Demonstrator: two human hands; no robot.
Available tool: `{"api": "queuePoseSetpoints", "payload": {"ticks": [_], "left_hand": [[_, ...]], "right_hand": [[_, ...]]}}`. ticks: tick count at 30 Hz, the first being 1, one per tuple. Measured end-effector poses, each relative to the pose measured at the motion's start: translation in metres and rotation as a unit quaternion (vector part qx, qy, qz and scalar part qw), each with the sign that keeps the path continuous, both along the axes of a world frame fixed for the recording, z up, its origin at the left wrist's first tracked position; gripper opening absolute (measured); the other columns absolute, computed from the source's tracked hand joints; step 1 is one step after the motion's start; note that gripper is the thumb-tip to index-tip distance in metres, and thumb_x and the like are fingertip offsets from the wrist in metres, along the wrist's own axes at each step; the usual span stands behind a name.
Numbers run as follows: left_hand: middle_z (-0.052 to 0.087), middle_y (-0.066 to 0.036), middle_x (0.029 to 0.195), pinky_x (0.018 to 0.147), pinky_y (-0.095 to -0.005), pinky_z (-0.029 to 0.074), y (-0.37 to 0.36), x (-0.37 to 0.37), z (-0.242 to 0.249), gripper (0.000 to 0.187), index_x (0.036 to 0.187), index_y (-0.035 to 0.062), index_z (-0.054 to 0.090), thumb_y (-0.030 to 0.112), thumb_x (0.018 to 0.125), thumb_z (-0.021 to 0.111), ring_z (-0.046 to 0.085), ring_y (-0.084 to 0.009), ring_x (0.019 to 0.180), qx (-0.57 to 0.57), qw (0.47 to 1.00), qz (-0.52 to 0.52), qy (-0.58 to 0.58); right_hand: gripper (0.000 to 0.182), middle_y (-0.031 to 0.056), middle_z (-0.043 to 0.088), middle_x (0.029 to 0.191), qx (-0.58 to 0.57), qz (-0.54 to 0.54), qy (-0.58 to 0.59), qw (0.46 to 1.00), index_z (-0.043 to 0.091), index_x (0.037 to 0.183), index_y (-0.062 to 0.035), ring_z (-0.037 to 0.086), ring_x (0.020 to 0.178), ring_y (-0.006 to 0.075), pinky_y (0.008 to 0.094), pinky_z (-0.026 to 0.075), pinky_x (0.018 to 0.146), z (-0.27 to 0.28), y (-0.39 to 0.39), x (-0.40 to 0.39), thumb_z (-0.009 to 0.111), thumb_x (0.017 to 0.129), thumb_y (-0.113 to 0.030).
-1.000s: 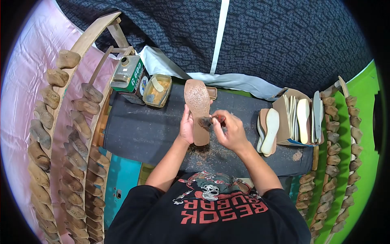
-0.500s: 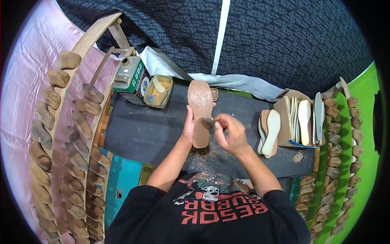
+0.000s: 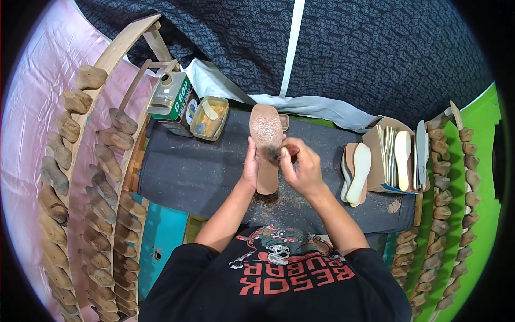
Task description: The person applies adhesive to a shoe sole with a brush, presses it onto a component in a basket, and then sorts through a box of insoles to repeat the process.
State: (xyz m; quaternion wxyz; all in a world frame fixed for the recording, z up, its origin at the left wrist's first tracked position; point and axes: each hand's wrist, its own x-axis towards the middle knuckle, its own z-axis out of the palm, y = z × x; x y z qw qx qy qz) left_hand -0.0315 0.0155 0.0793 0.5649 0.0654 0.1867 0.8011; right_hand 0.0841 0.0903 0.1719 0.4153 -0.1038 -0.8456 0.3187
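A brown shoe sole is raised over the dark table, its wide end pointing away from me and speckled with wet or rough-looking patches. My left hand grips it by the left edge, thumb showing and the other fingers hidden beneath. In my right hand is a brush with dark bristles and a red handle, the fingers closed around it. The bristles lie over the middle of the sole, near its narrow waist. Dark crumbs and scraps litter the cloth under its near end.
On the left stand a green G 600 can and a plastic tub. To the right, cut soles lie beside a cardboard box packed with pale soles. Racks of wooden shoe lasts flank both sides.
My right hand and the brush have moved slightly up along the sole and to the left. The sole has shifted a little to the right in my left hand.
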Motion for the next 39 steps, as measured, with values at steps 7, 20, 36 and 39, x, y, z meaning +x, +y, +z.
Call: {"api": "queuePoseSetpoints", "payload": {"ticks": [7,20,36,39], "left_hand": [[0.059,-0.011,0.141,0.105,-0.041,0.05,-0.009,-0.015,-0.006,0.077,0.145,0.0069,0.049,0.067,0.104,0.026,0.06,-0.0255,0.123,0.069,0.997,-0.014,0.0],[0.06,-0.012,0.139,0.092,-0.0368,0.058,-0.012,-0.025,-0.033,0.074,0.146,0.0073,0.048,0.065,0.105,0.025,0.067,-0.0211,0.103,0.074,0.996,0.031,0.05],[0.062,-0.008,0.134,0.073,-0.0352,0.058,-0.018,-0.029,-0.045,0.083,0.148,0.0136,0.045,0.076,0.097,0.026,0.064,-0.018,0.087,-0.016,0.997,0.071,0.021],[0.06,-0.008,0.138,0.074,-0.0379,0.056,-0.019,-0.03,-0.043,0.081,0.148,0.0147,0.044,0.076,0.096,0.032,0.065,-0.0196,0.088,0.002,0.997,0.074,0.007]], "right_hand": [[0.012,0.0125,0.065,0.079,-0.01,0.018,-0.017,1.0,0.062,0.104,0.0004,0.065,0.063,0.0202,0.0324,0.052,0.059,-0.003,-0.014,-0.001,0.064,0.093,-0.003],[0.011,0.012,0.066,0.078,-0.035,0.032,-0.019,0.999,0.061,0.104,0.0,0.067,0.065,0.0201,0.0314,0.052,0.06,-0.018,-0.026,0.003,0.063,0.093,-0.001],[0.024,0.0106,0.074,0.088,-0.192,-0.128,-0.068,0.971,0.066,0.114,0.0006,0.068,0.073,0.0128,0.0282,0.054,0.069,-0.092,0.117,-0.048,0.061,0.102,-0.02],[0.027,0.0202,0.074,0.09,-0.177,-0.131,-0.123,0.968,0.068,0.114,0.0006,0.074,0.078,0.027,0.037,0.056,0.074,-0.104,0.121,-0.058,0.063,0.098,-0.02]]}}
